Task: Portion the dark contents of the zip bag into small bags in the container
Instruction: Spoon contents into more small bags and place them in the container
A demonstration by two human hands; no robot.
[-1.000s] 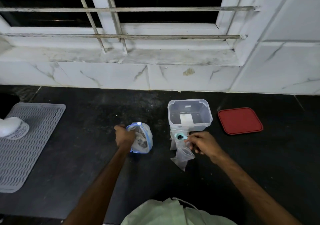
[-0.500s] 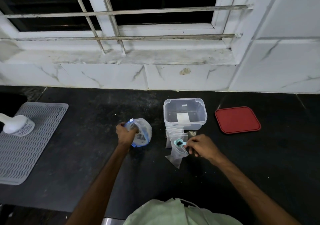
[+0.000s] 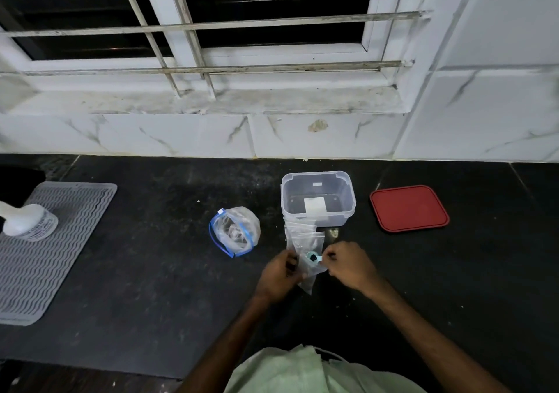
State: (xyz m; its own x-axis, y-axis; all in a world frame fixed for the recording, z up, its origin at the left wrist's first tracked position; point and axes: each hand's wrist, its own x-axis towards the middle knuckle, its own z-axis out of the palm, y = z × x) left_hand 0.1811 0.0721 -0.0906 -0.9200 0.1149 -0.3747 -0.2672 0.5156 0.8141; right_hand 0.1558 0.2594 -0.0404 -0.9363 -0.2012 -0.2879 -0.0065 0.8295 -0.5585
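The zip bag (image 3: 235, 231) with a blue zip edge stands open on the black counter, untouched, its contents barely visible. Right of it stands the clear plastic container (image 3: 317, 199), with only a white label showing inside. Several small clear bags (image 3: 304, 235) lie in front of the container. My left hand (image 3: 281, 274) pinches the left edge of one small bag (image 3: 308, 277). My right hand (image 3: 348, 264) pinches the handle of a small teal scoop (image 3: 311, 257) held at that bag's mouth.
A red lid (image 3: 409, 208) lies right of the container. A grey ribbed mat (image 3: 45, 247) at the left carries a white bottle (image 3: 27, 221). A small pale scrap (image 3: 333, 232) lies by the container. The tiled wall and window sill close off the back.
My left hand let go of the zip bag and moved right to the small bag. The scoop stayed at the small bag in my right hand.
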